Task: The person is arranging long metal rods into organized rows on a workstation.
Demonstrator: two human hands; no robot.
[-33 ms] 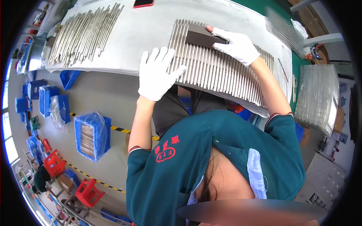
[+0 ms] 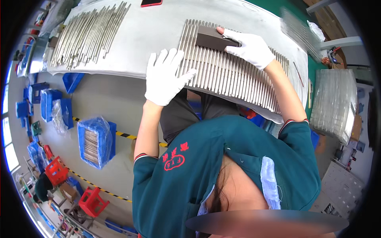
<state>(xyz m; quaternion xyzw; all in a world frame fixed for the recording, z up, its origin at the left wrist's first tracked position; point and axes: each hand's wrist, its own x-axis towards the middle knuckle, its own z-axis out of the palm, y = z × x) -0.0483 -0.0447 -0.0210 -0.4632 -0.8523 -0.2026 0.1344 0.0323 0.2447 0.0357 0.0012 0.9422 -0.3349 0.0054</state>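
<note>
Nothing had shifted since the earlier frame: the left hand (image 2: 164,77) lay flat, fingers spread wide, on the row of metal rods (image 2: 230,75) across the surface (image 2: 154,35); the right hand (image 2: 250,49) gripped a dark block (image 2: 211,41) atop them.

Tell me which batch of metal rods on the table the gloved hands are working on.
The neat side-by-side row of rods at the table's near edge: the left hand rests on it and the right hand presses a dark block onto it. The loose heap lies untouched.

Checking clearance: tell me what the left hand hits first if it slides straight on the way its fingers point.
The left hand points up the table; bare grey table surface lies ahead, then probably the red phone.
</note>
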